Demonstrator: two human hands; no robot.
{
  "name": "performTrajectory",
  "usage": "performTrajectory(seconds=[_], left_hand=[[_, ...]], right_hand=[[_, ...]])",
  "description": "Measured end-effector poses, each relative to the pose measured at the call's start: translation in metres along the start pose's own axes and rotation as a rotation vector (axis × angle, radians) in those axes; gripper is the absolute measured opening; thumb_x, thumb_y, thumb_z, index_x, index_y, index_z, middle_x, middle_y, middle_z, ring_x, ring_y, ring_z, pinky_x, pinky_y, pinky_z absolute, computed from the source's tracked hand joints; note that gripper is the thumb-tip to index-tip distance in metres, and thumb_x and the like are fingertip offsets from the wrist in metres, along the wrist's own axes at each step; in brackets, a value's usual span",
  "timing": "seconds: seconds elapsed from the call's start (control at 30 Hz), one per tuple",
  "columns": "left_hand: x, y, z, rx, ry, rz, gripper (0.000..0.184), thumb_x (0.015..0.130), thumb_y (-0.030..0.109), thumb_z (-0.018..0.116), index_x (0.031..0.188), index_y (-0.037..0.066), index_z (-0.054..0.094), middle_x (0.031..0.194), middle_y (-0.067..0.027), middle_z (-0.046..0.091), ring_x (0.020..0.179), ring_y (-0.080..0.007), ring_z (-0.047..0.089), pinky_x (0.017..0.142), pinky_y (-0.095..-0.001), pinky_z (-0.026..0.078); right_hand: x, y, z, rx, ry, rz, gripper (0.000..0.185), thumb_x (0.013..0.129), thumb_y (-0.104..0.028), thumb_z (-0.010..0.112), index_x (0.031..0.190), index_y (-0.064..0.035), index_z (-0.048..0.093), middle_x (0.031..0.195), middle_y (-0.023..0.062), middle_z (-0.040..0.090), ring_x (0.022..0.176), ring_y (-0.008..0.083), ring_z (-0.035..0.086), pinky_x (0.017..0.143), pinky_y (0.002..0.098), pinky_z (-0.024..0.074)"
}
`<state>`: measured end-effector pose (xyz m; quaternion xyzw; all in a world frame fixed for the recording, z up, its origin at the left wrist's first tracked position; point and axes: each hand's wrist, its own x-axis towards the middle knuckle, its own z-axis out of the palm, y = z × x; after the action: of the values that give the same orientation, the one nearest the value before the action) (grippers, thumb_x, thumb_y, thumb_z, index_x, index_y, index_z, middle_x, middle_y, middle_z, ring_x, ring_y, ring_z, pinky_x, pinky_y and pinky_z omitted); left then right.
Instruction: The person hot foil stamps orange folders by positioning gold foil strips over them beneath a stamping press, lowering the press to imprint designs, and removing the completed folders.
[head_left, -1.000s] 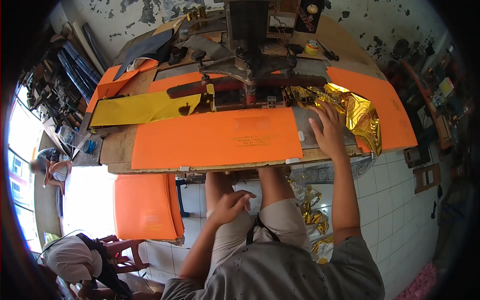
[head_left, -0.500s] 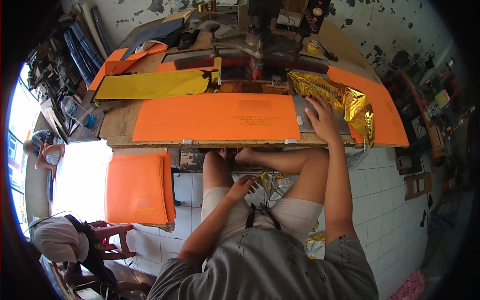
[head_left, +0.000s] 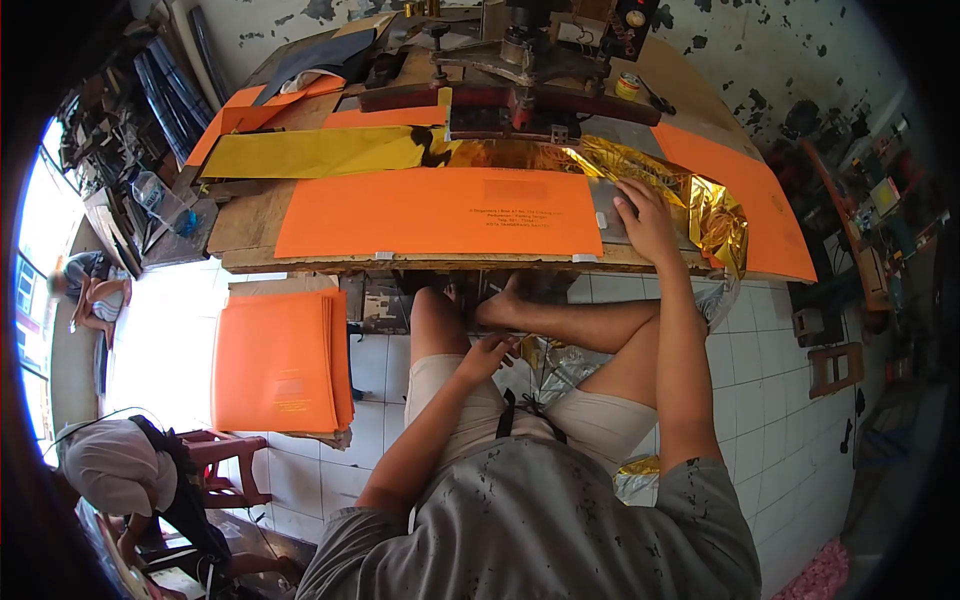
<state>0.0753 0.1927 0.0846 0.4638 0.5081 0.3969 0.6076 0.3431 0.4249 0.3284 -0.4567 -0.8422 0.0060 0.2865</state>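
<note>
My right hand [head_left: 646,222] rests at the edge of the crumpled gold foil [head_left: 715,215], beside the right end of a printed orange sheet [head_left: 430,215]. Its fingers are apart, and no held object shows. Over my lap hangs my left hand [head_left: 488,357], fingers loosely apart with nothing in them. The orange sheet lies flat along the table's front edge, with small white pieces at its border. Behind it a yellow-gold foil strip [head_left: 310,153] runs under the dark press [head_left: 525,75].
An orange stack [head_left: 275,365] stands below the table at the left. Another orange sheet [head_left: 740,180] lies at the right, near a small yellow can [head_left: 628,87]. One person [head_left: 130,480] sits at lower left, another [head_left: 95,290] farther off. Foil scraps [head_left: 640,480] lie on the floor.
The view has shifted. The press head has risen off the foil, and glossy foil now shows beneath it. My right leg has swung outward and bent. My left hand stays over my lap.
</note>
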Motion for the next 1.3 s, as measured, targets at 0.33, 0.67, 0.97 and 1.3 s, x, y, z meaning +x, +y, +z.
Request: performTrajectory(seconds=[0.33, 0.67, 0.97, 1.3], left_hand=[[-0.005, 0.008, 0.001, 0.023, 0.018, 0.009, 0.040, 0.108, 0.035, 0.049, 0.130, 0.004, 0.064, 0.103, -0.0082, 0.075, 0.085, -0.0142, 0.071, 0.072, -0.0278, 0.052], [-0.015, 0.047, 0.016, 0.017, -0.004, 0.183, 0.034, 0.107, 0.025, 0.055, 0.130, 0.001, 0.063, 0.108, -0.0078, 0.074, 0.097, -0.0142, 0.069, 0.081, -0.0296, 0.053], [-0.021, 0.182, 0.072, -0.306, -0.166, 0.503, 0.052, 0.105, 0.016, 0.060, 0.150, -0.001, 0.041, 0.146, -0.0157, 0.054, 0.135, -0.0236, 0.053, 0.114, -0.0389, 0.041], [-0.038, 0.198, 0.103, -0.573, -0.220, 0.417, 0.053, 0.103, 0.018, 0.065, 0.145, -0.001, 0.040, 0.139, -0.0094, 0.056, 0.133, -0.0191, 0.051, 0.112, -0.0366, 0.039]], right_hand=[[-0.016, -0.010, -0.018, 0.154, 0.117, -0.042, 0.027, 0.101, -0.022, 0.062, 0.120, -0.0067, 0.071, 0.127, 0.0084, 0.068, 0.122, 0.0308, 0.060, 0.108, 0.0440, 0.0412], [-0.045, -0.041, -0.061, 0.178, 0.093, -0.061, 0.022, 0.101, -0.018, 0.063, 0.114, -0.0039, 0.072, 0.119, 0.0091, 0.070, 0.115, 0.0297, 0.063, 0.102, 0.0402, 0.0450], [-0.076, -0.093, -0.116, 0.228, 0.074, -0.079, 0.014, 0.094, -0.010, 0.068, 0.105, -0.0021, 0.073, 0.109, 0.0093, 0.071, 0.101, 0.0284, 0.066, 0.091, 0.0381, 0.0496], [-0.140, -0.137, -0.143, 0.364, -0.168, -0.123, 0.020, 0.082, -0.005, 0.078, 0.102, -0.0043, 0.078, 0.109, 0.0076, 0.072, 0.094, 0.0245, 0.067, 0.078, 0.0341, 0.0522]])
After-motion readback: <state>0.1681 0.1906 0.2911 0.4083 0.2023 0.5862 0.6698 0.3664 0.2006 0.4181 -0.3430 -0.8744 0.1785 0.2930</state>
